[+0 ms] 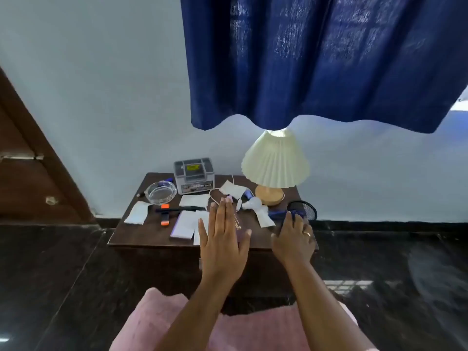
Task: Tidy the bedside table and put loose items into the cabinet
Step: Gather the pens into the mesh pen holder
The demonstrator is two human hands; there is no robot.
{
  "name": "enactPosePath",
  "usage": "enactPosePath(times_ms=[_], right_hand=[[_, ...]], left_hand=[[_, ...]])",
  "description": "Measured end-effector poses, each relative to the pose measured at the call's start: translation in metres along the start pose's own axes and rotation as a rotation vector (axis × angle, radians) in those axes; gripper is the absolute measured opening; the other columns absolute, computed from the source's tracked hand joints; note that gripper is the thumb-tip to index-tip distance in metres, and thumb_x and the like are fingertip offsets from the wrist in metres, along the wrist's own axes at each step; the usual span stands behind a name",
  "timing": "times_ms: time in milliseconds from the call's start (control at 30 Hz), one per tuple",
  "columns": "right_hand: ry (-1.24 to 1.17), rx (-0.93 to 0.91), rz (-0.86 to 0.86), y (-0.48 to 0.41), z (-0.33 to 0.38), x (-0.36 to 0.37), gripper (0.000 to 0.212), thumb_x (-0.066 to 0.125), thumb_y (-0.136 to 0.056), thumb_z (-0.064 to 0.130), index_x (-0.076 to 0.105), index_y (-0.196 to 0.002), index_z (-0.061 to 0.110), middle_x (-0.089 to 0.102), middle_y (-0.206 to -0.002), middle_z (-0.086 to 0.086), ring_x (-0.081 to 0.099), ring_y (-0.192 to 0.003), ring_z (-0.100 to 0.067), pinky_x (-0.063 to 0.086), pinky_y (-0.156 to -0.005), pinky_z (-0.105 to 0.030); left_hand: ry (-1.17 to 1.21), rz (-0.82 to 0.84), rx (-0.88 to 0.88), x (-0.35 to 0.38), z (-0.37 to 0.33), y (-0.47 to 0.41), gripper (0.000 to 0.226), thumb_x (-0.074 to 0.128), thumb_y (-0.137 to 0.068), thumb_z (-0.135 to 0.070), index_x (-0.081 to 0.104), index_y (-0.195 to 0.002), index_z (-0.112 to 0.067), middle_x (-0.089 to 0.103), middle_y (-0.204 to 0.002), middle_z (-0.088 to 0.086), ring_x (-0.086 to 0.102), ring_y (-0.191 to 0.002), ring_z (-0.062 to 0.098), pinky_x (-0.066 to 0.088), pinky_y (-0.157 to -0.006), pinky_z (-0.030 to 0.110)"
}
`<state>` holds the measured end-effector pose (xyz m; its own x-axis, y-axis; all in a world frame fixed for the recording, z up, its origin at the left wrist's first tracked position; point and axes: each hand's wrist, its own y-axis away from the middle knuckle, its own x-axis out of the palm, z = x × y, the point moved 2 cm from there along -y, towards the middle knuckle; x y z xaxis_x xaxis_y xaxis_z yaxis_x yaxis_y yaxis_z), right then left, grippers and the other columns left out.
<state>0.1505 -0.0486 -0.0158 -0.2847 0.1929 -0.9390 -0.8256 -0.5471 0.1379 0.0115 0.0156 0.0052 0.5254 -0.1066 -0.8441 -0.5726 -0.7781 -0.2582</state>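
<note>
While left hand point(222, 239) hovers flat, right hand point(295, 236) grips racket point(302, 210).

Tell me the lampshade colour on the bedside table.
Cream, pleated. The lampshade shows in the head view, on a light wooden base.

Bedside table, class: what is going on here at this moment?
A person is reaching over a cluttered bedside table with both bare hands. The left hand is flat and open above a dark booklet, not gripping anything. The right hand rests at the handle of a small racket on the table's right edge; whether it grips it is unclear. A lamp, glass ashtray, grey box, orange marker and loose papers lie on top.
</note>
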Motion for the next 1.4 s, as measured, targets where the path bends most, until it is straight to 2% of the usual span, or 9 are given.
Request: enactPosePath(times_ms=[133,300,567,733,867,1033,1133,1267,1400], right_hand=[[0.059,0.069,-0.059,-0.031,-0.010,-0.003,0.052,0.053,-0.093,0.028,0.037,-0.141,0.016,0.030,-0.147,-0.008,0.033,-0.132,-0.034,0.047,-0.091,-0.041],[0.119,0.101,-0.114,-0.053,-0.016,-0.010,0.026,0.050,-0.093,0.021,0.059,-0.117,0.016,0.056,-0.121,-0.006,0.051,-0.114,-0.030,0.047,-0.078,-0.037],[0.108,0.154,-0.091,-0.063,-0.020,-0.002,0.024,0.049,-0.096,0.024,0.061,-0.117,0.021,0.067,-0.112,-0.008,0.062,-0.102,-0.029,0.041,-0.071,-0.030],[0.161,0.047,-0.138,-0.043,0.003,-0.002,0.027,0.050,-0.096,0.026,0.059,-0.121,0.021,0.067,-0.112,-0.005,0.063,-0.101,-0.023,0.038,-0.065,-0.026],[0.168,-0.140,-0.171,-0.021,0.031,-0.006,0.029,0.050,-0.096,0.023,0.055,-0.125,0.021,0.065,-0.116,-0.001,0.063,-0.102,-0.017,0.040,-0.069,-0.025],[0.047,-0.489,-0.205,0.007,0.075,-0.006,0.032,0.048,-0.097,0.026,0.052,-0.128,0.024,0.060,-0.123,0.004,0.059,-0.107,-0.014,0.047,-0.083,-0.023],[-0.063,-0.686,-0.151,0.014,0.104,-0.004,0.030,0.047,-0.097,0.022,0.055,-0.127,0.022,0.059,-0.122,0.004,0.058,-0.106,-0.013,0.042,-0.079,-0.019],[-0.269,-0.952,-0.079,0.008,0.139,0.003,0.027,0.050,-0.096,0.015,0.060,-0.121,0.019,0.052,-0.125,0.002,0.053,-0.114,-0.012,0.048,-0.091,-0.025],[-0.585,-0.940,-0.039,-0.012,0.173,0.019,0.037,0.049,-0.093,0.002,0.057,-0.123,0.022,0.045,-0.127,0.006,0.045,-0.112,0.004,0.039,-0.093,-0.008]], left_hand=[[0.005,0.080,-0.073,0.025,0.011,-0.020,0.080,0.040,-0.095,-0.046,-0.011,-0.150,-0.020,-0.007,-0.161,-0.002,-0.015,-0.146,0.014,-0.014,-0.112,0.037],[0.030,0.160,-0.063,0.048,0.006,-0.049,0.081,0.040,-0.095,-0.047,-0.013,-0.150,-0.021,-0.013,-0.160,-0.004,-0.017,-0.147,0.015,-0.016,-0.111,0.039],[0.173,0.309,0.106,0.055,-0.015,-0.037,0.076,0.047,-0.092,-0.044,0.003,-0.151,-0.027,0.012,-0.158,-0.008,0.008,-0.146,0.012,-0.004,-0.117,0.037],[0.314,0.343,0.042,0.052,0.002,-0.036,0.072,0.056,-0.090,-0.037,0.015,-0.149,-0.031,0.030,-0.151,-0.011,0.033,-0.137,0.010,0.031,-0.113,0.034],[0.421,0.363,-0.003,0.050,0.014,-0.037,0.081,0.064,-0.085,-0.030,0.016,-0.150,-0.028,0.029,-0.152,-0.010,0.026,-0.141,0.011,0.028,-0.113,0.032],[0.520,0.227,-0.038,0.039,0.043,-0.061,0.084,0.075,-0.074,-0.030,0.030,-0.144,-0.023,0.039,-0.140,-0.015,0.035,-0.132,0.002,0.029,-0.105,0.011],[0.717,0.068,-0.117,0.015,0.067,-0.071,0.094,0.080,-0.063,-0.007,0.030,-0.139,-0.028,0.052,-0.130,-0.011,0.050,-0.120,-0.002,0.043,-0.101,0.020],[0.700,-0.169,-0.172,-0.022,0.105,-0.076,0.090,0.083,-0.056,-0.001,0.037,-0.128,-0.029,0.054,-0.115,-0.019,0.053,-0.108,-0.011,0.043,-0.088,0.004],[0.601,-0.314,-0.381,-0.050,0.157,-0.070,0.088,0.090,-0.052,-0.014,0.038,-0.121,-0.028,0.053,-0.112,-0.010,0.054,-0.103,0.009,0.039,-0.081,0.002]])
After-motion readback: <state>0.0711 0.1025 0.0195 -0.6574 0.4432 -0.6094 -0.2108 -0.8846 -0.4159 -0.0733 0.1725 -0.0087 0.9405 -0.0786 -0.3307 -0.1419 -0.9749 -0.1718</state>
